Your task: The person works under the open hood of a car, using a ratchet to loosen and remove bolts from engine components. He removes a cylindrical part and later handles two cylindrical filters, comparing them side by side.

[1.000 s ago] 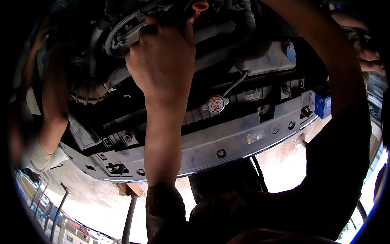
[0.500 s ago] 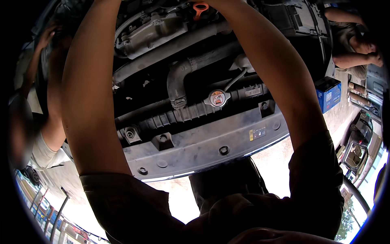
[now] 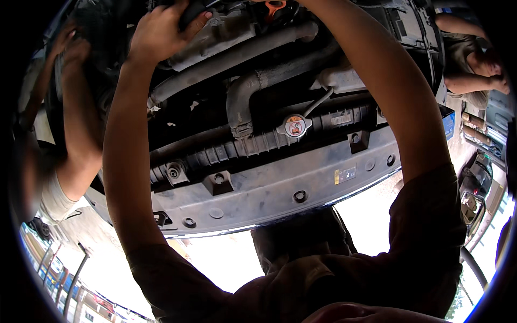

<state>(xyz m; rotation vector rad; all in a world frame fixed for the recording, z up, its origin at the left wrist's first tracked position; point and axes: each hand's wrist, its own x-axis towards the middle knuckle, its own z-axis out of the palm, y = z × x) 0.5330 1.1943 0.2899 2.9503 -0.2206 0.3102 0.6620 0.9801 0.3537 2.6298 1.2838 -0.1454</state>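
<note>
A person's left hand (image 3: 164,27) closed around a dark part at the top of an open engine bay — just above a grey hose (image 3: 237,54). The right hand reached past the frame's upper edge, its grip unseen, near an orange dipstick loop (image 3: 274,7) — the radiator cap (image 3: 294,126) lay below.

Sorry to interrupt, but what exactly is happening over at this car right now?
A person leans over an open engine bay, both bare arms reaching deep inside. The left hand grips a dark part near the top of the engine; the right hand is out of view beyond the picture's upper edge. The radiator cap sits untouched on the radiator. Other people's arms work at the sides.
</note>
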